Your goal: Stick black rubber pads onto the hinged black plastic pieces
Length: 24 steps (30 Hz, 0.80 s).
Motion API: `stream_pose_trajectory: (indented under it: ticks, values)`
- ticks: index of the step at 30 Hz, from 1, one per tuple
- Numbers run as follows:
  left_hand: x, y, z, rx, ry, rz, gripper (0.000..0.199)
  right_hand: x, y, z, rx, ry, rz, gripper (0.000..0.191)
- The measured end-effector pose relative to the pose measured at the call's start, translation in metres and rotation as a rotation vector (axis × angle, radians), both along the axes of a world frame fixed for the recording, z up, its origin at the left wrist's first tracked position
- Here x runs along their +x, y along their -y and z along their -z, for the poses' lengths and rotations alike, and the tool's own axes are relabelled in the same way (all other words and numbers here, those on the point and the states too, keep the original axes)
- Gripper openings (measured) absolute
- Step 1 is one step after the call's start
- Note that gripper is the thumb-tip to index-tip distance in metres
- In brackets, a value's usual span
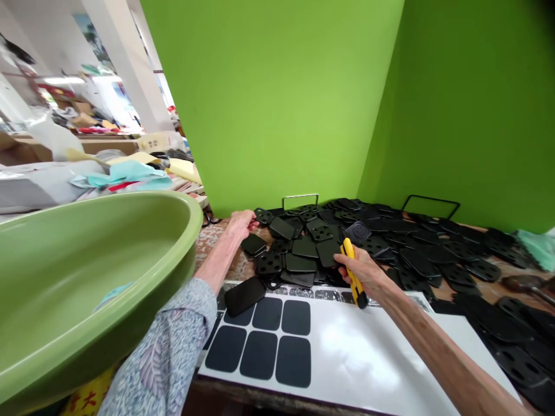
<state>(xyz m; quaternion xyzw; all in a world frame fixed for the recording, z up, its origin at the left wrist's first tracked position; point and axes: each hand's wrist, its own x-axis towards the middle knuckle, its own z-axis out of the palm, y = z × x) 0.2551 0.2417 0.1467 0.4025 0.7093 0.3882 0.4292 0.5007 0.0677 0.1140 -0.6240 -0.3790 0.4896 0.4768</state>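
My left hand [243,222] reaches to the back of the table, its fingers closed on the edge of a small black piece with holes [263,216]. In my right hand [362,267] is a yellow utility knife [354,274], held above the pile. Below the hands lies a heap of flat black rounded pieces [301,264], some plain and some with round holes. A white sheet [355,352] in front bears dark rounded-square stickers [293,361] on its left part. One loose black piece [245,296] overlaps the sheet's upper left corner.
A large green basin [173,225] stands at the left, close to my left forearm. Green panels [277,104] rise behind the table. More black pieces [511,318] cover the right side, near a dark handled tool [524,283] and a teal cloth [537,248].
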Motion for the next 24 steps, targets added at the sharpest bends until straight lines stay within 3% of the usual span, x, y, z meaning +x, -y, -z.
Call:
stream_pose_trajectory:
  ticks: [5,9,12,17,24]
  values:
    - [-0.033,0.011,0.006,-0.013,-0.143,-0.056,0.027,0.003,-0.005,0.009,0.012,0.002,-0.002,0.019]
    - [-0.040,0.020,0.011,0.044,-0.371,-0.063,0.032,0.004,-0.007,0.012,0.028,-0.001,-0.021,0.019]
    - [-0.025,0.016,0.016,0.112,-0.554,0.010,0.032,0.005,-0.009,0.013,0.032,0.000,-0.044,0.019]
    - [0.027,-0.003,0.031,0.119,-0.706,0.180,0.032,0.005,-0.013,0.013,0.026,0.025,-0.052,0.019]
    - [0.069,-0.025,0.041,0.008,-0.675,0.103,0.047,0.005,-0.020,0.017,0.041,0.087,-0.068,0.017]
